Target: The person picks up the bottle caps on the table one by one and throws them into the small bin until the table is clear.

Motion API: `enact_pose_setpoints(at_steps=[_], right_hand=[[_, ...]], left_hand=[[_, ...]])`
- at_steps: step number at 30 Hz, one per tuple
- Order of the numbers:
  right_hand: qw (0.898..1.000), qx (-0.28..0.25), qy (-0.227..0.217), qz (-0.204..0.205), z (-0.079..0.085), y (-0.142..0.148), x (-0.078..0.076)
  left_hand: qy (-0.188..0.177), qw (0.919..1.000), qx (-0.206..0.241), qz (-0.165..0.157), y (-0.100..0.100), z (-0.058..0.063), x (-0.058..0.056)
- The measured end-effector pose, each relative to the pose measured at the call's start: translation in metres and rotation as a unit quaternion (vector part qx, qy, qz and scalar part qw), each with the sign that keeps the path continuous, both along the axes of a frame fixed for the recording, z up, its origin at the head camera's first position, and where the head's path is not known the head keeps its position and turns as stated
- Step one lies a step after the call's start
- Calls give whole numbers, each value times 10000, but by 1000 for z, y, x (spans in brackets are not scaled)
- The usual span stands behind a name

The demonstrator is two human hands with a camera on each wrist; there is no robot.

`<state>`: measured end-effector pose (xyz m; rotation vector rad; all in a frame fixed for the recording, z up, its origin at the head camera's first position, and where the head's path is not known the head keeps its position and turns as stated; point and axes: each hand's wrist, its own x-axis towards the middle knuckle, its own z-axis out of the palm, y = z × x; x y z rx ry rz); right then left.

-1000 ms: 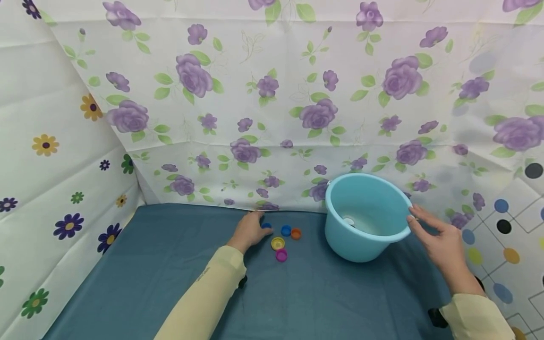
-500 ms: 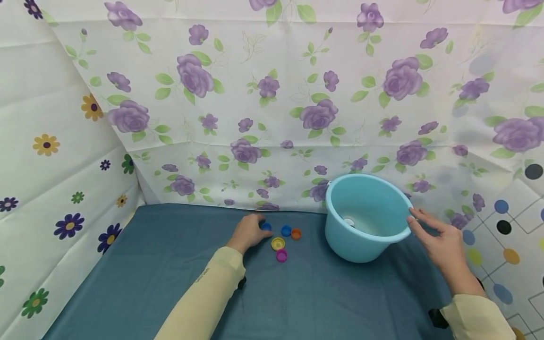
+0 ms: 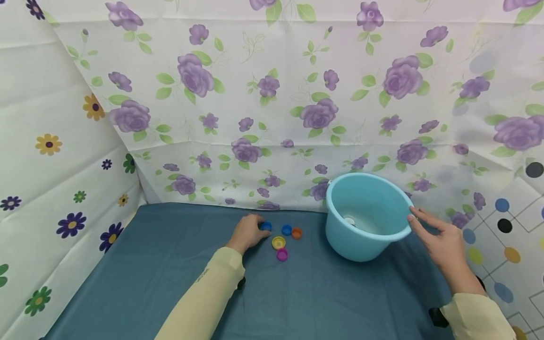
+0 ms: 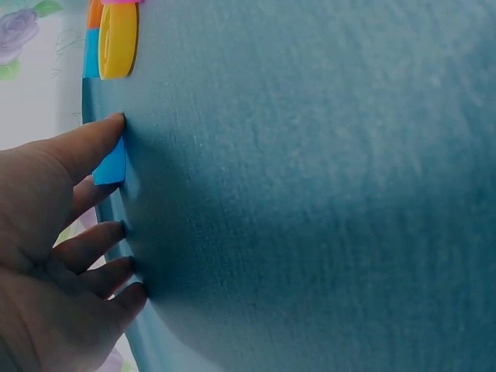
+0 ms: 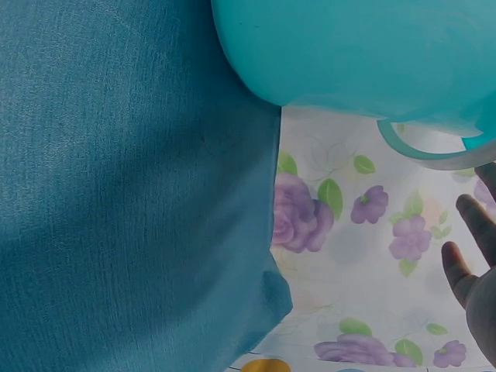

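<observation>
My left hand (image 3: 248,232) is low over the cloth at the back, its thumb and forefinger on opposite sides of a small round blue cap (image 3: 266,226). The left wrist view shows that blue cap (image 4: 112,164) between the two digits, the other fingertips reaching the cloth. Just right of it lie a second blue cap (image 3: 286,230), an orange cap (image 3: 296,233), a yellow cap (image 3: 278,243) and a magenta cap (image 3: 282,255). At the right, my right hand (image 3: 444,245) holds the rim of a light blue bucket (image 3: 357,245) with thumb and fingertips.
A small whitish piece (image 3: 350,220) shows inside the bucket. The blue-grey cloth (image 3: 297,302) covers the table. Behind it hangs a sheet with purple flowers (image 3: 255,108), with other patterned sheets at both sides. A pale handle (image 5: 434,159) hangs from the bucket.
The left fingers have shifted slightly, so more of the blue cap between them shows. The right hand and bucket stay in place.
</observation>
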<state>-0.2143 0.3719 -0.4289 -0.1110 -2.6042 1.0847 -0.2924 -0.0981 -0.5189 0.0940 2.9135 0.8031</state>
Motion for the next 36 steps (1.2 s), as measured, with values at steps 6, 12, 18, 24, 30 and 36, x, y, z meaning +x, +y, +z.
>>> enact_pose_setpoints(at_steps=[6,12,18,24,30,36], right_hand=[[10000,21,83,-19,2,-2,0],[10000,-2,47,-28,2,-2,-1],[9998,201,23,-81,2,-1,-1],[9995,301,7,-137,0,0,0],[9996,246,-28,-151,-1,1,0],[9994,300,6,-169,-2,1,0]], left_hand=[[-64,9999,42,105,-2,0,0],[-25,10000,62,67,-4,2,2],[15,10000,65,46,-7,3,6],[231,9996,165,82,-11,4,10],[410,9988,225,139,-18,6,14],[404,9985,299,219,-22,6,15]])
